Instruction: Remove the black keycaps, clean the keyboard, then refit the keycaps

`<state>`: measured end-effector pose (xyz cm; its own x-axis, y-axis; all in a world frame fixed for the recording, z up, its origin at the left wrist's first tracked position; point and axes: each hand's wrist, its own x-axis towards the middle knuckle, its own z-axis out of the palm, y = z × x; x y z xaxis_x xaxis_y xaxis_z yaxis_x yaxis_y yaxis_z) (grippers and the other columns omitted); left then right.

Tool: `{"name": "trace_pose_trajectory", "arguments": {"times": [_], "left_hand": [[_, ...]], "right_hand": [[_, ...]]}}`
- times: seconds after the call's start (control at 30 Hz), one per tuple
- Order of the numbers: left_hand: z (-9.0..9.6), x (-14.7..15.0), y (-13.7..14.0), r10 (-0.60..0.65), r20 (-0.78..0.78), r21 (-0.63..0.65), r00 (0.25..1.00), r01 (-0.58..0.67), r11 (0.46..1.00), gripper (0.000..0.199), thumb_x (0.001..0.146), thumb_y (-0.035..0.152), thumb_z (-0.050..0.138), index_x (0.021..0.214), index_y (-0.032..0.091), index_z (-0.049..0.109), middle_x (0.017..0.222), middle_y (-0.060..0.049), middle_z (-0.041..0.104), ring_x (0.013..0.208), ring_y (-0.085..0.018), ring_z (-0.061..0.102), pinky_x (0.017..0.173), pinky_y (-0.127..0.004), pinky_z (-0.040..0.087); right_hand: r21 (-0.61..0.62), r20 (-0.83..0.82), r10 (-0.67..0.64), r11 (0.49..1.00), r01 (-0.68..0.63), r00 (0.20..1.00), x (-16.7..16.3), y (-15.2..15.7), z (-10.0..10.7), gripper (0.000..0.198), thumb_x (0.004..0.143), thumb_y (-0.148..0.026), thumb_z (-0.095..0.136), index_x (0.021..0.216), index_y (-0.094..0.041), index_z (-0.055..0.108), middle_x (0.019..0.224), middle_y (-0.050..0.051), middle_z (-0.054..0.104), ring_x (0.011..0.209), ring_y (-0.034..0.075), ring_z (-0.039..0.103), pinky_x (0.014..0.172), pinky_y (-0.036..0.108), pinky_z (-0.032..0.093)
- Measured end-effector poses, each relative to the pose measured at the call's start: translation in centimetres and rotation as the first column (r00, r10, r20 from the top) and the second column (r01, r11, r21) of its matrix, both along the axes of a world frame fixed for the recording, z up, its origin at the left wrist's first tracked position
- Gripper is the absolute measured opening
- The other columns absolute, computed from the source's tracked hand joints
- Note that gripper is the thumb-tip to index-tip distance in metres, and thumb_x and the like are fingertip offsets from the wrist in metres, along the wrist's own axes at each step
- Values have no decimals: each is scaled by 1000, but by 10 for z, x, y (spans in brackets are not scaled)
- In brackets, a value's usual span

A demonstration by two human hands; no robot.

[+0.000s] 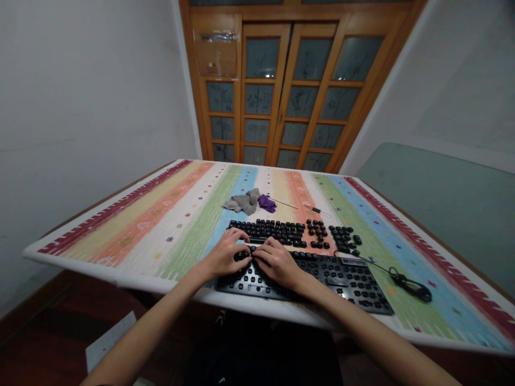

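A black keyboard base [356,287] lies at the table's near edge, many of its key sockets bare and some keycaps along its far edge. My left hand [227,254] bends over the left part of the base, thumb and fingers closing towards a small black keycap [252,249]. From the other side my right hand [279,264] meets it there, fingers curled and pressed together, their tips partly hidden. Just beyond the base, loose black keycaps [281,229] lie in rows in a keyboard layout, with a number-pad group [341,236] at the right.
Behind the keycaps lie a grey cloth [245,202], a purple cloth [267,203], a thin rod [285,203] and a small black-and-wire tool [316,210]. A coiled black cable [414,287] rests at the right. A striped cloth covers the table [161,230]. Wooden glass doors [289,91] stand behind.
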<state>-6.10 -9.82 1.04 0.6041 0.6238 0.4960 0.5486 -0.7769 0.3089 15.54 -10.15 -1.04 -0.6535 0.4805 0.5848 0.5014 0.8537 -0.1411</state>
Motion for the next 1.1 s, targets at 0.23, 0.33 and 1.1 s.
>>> {"name": "trace_pose_trajectory", "arguments": {"times": [0.23,0.33,1.1], "left_hand": [[-5,2,-1,-36,17,-31,999,37,999,4,83,19,67,87,20,69,108,-6,62,106,-23,51,98,-42,43],[-6,3,-1,-19,37,-29,999,21,999,10,84,20,67,94,19,68,107,-7,62,106,-23,51,97,-42,43],[-5,5,2,-82,22,-29,996,82,996,5,84,17,65,88,18,67,107,-8,60,107,-23,51,99,-41,45]], "right_hand": [[21,-16,-17,1000,17,1000,3,-3,0,14,96,-18,52,93,-17,66,81,8,66,83,22,51,73,35,47],[56,5,-24,998,24,1000,3,-4,1,14,96,-18,52,92,-17,65,79,8,65,83,22,51,72,34,45],[70,38,14,997,-17,999,-1,-4,3,16,94,-15,53,89,-16,68,84,8,68,83,22,49,73,36,47]]}}
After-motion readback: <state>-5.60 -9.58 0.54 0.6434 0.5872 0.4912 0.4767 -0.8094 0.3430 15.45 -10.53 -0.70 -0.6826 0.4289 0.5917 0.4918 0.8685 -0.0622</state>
